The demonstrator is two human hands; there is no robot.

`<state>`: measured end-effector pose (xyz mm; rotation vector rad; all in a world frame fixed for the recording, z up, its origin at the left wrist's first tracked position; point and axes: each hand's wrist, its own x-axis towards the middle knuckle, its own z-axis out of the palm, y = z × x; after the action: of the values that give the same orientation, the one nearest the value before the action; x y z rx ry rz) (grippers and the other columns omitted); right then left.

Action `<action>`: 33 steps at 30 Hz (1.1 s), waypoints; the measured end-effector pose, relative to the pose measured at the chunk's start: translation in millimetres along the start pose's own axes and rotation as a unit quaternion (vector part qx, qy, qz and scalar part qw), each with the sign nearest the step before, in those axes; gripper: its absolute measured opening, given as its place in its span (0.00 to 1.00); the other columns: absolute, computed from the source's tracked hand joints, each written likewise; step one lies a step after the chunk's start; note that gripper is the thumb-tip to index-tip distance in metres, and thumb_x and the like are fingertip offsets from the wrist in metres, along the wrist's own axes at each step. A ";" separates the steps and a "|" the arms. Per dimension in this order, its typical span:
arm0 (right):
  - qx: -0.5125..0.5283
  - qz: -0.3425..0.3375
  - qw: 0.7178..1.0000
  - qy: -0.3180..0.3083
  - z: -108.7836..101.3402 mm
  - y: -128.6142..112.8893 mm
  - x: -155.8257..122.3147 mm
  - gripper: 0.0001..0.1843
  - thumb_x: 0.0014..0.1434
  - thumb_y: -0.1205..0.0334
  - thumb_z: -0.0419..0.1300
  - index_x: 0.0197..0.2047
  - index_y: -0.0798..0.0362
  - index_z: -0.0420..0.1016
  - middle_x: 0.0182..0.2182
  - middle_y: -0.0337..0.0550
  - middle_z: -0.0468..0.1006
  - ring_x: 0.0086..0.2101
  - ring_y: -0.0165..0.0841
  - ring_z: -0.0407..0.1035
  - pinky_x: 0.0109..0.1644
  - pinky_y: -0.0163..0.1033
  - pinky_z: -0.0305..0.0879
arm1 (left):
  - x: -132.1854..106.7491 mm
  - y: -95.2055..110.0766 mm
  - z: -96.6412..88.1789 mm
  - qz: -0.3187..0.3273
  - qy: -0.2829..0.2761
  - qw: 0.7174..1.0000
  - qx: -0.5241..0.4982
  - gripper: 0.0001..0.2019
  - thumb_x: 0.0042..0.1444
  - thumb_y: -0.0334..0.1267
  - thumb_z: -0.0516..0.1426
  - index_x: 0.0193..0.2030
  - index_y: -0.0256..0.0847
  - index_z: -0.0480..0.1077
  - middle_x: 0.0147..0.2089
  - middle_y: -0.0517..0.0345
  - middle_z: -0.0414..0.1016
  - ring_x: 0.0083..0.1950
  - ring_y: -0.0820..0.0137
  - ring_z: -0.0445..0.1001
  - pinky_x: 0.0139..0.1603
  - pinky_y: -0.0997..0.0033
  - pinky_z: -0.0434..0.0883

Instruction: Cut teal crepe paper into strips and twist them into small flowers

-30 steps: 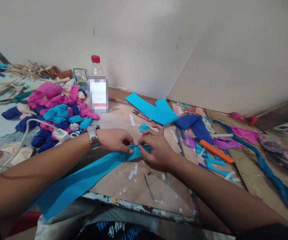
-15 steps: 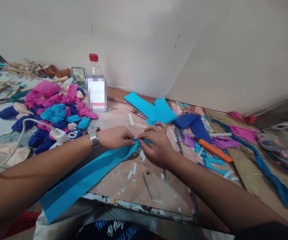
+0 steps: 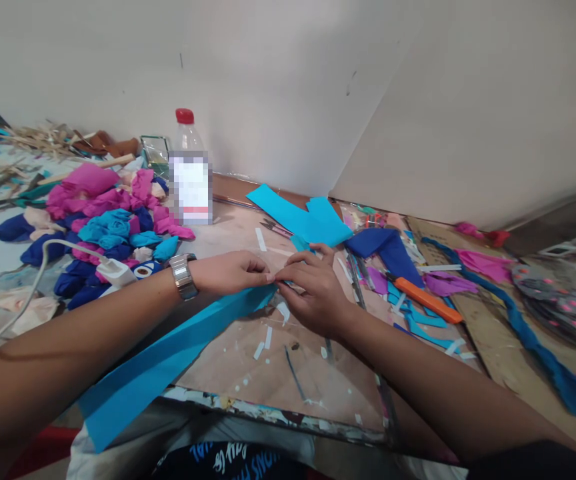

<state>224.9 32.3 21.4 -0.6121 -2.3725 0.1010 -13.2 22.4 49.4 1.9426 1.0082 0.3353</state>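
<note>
A long light-blue paper strip [image 3: 168, 360] runs from the lower left, over the table's front edge, up to my fingers at mid-table. My left hand [image 3: 238, 272], with a metal watch [image 3: 184, 276] at the wrist, pinches the strip's far end between thumb and fingers. Facing it, my right hand [image 3: 315, 288] is closed on the same end, fingertips touching or nearly touching the left thumb. The tip of the strip is hidden by the fingers. Just beyond my hands lie more folded light-blue strips [image 3: 313, 223].
Left stand a red-capped bottle [image 3: 191, 143] and a pile of pink and blue crumpled pieces [image 3: 111, 227], with a white charger [image 3: 117, 270] and cable. On the right lie an orange cutter [image 3: 428, 300], dark-blue paper [image 3: 388, 250], scraps and a twisted blue strip [image 3: 528, 340].
My fingers have shifted slightly at the strip's end, and the bit of blue that showed beneath my right fingers is now covered. Both hands stay in nearly the same place.
</note>
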 end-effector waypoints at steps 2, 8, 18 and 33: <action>-0.001 0.006 1.000 -0.006 -0.5 -0.5 -0.1 0.03 0.69 0.63 0.64 0.41 0.46 0.80 0.34 0.36 0.86 0.44 0.38 0.76 0.68 0.57 0.47 | 0.1 0.3 0.7 -0.009 0.018 1.000 0.002 0.22 0.67 0.55 0.54 0.36 0.37 0.74 0.30 0.62 0.66 0.33 0.71 0.61 0.34 0.70 0.58; 0.009 0.026 0.999 -0.026 -1.3 -1.4 -0.8 0.04 0.69 0.61 0.63 0.43 0.45 0.80 0.35 0.38 0.86 0.46 0.41 0.76 0.68 0.59 0.47 | -1.4 3.0 -0.6 -0.025 0.024 0.999 0.009 0.18 0.64 0.51 0.57 0.37 0.37 0.78 0.28 0.62 0.68 0.32 0.72 0.61 0.33 0.71 0.57; 0.004 0.024 0.998 -0.056 -2.5 -1.5 0.6 0.03 0.69 0.62 0.62 0.41 0.47 0.78 0.36 0.41 0.85 0.48 0.42 0.74 0.67 0.59 0.45 | -6.4 18.6 9.0 -0.005 0.088 0.989 0.118 0.13 0.63 0.42 0.57 0.34 0.37 0.79 0.27 0.60 0.74 0.28 0.73 0.64 0.32 0.71 0.56; 0.041 0.054 0.991 -0.116 -1.8 -1.1 2.2 0.07 0.67 0.66 0.58 0.42 0.49 0.78 0.39 0.43 0.84 0.52 0.44 0.72 0.64 0.59 0.45 | -6.1 22.5 26.0 0.022 0.126 0.944 0.303 0.13 0.66 0.38 0.55 0.37 0.40 0.81 0.33 0.51 0.82 0.33 0.65 0.74 0.33 0.66 0.55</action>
<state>224.1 32.2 24.3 -0.7240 -2.5417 0.3322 9.7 -3.6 54.0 2.5238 1.3498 0.3281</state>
